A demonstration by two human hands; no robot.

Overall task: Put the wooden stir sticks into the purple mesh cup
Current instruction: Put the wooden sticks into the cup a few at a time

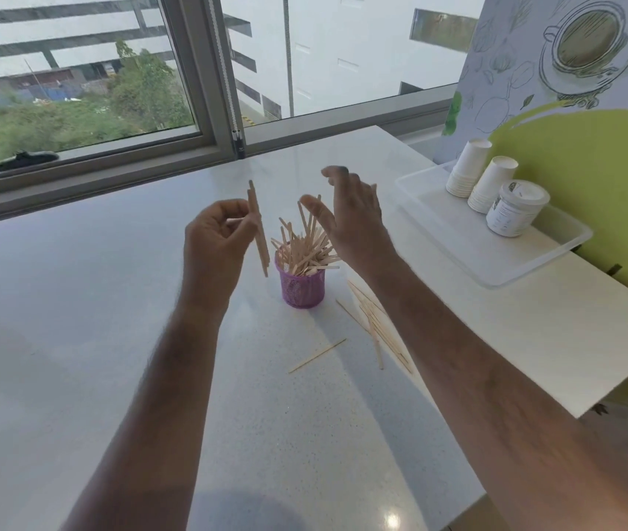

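Left hand (214, 239) raised, fingers pinched closed; right hand (346, 216) raised, fingers spread.

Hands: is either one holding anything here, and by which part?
The left hand pinches a small bundle of stir sticks near its middle, upright beside the purple cup. The right hand is open and empty.

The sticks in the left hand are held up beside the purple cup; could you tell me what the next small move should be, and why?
Probably swing the left hand rightward and lower its bundle of sticks into the purple mesh cup. The bundle is upright, just left of the cup's rim, and the right hand is open and empty above the sticks in the cup, so it need not act first. Loose sticks remain on the table for afterwards.
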